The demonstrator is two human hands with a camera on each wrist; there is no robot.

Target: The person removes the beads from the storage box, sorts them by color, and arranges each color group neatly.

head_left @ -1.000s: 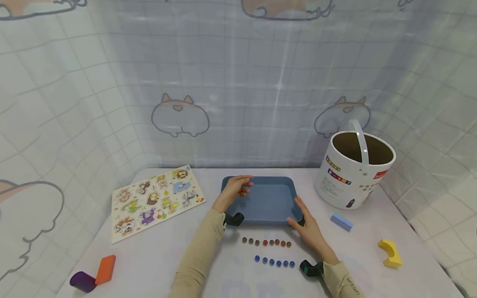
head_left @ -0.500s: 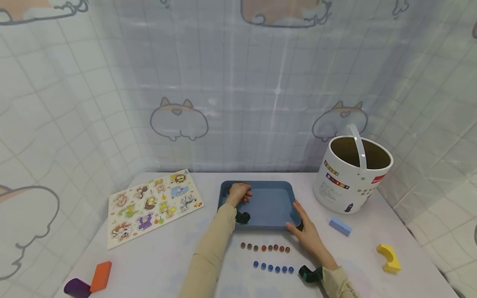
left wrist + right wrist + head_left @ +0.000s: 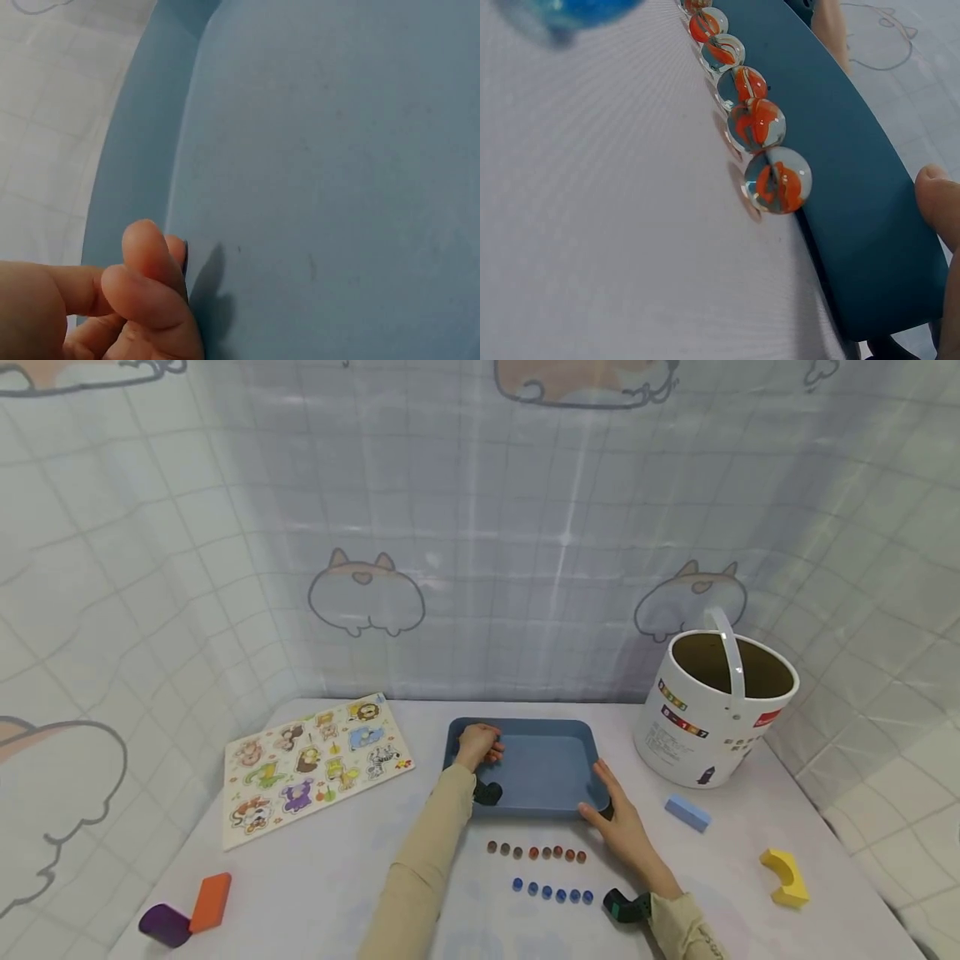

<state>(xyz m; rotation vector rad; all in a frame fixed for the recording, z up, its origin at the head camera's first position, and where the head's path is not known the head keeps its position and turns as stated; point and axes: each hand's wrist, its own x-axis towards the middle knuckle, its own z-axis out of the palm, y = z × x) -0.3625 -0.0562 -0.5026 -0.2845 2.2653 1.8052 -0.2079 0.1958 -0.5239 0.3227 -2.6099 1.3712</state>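
Blue-grey rectangular tray with low walls [image 3: 551,768] lies flat on the white bench [image 3: 300,893], beyond a row of clear glass marbles with orange swirls [image 3: 533,853] and a nearer row of blue glass marbles [image 3: 561,897]. The left hand [image 3: 478,745] is inside it near the left wall, fingers bent inward; whether they pinch anything I cannot tell. The right hand [image 3: 624,822], fingers extended and loose, touches the tray's near right corner. Farther right stands a white cylindrical bucket with a handle [image 3: 675,727].
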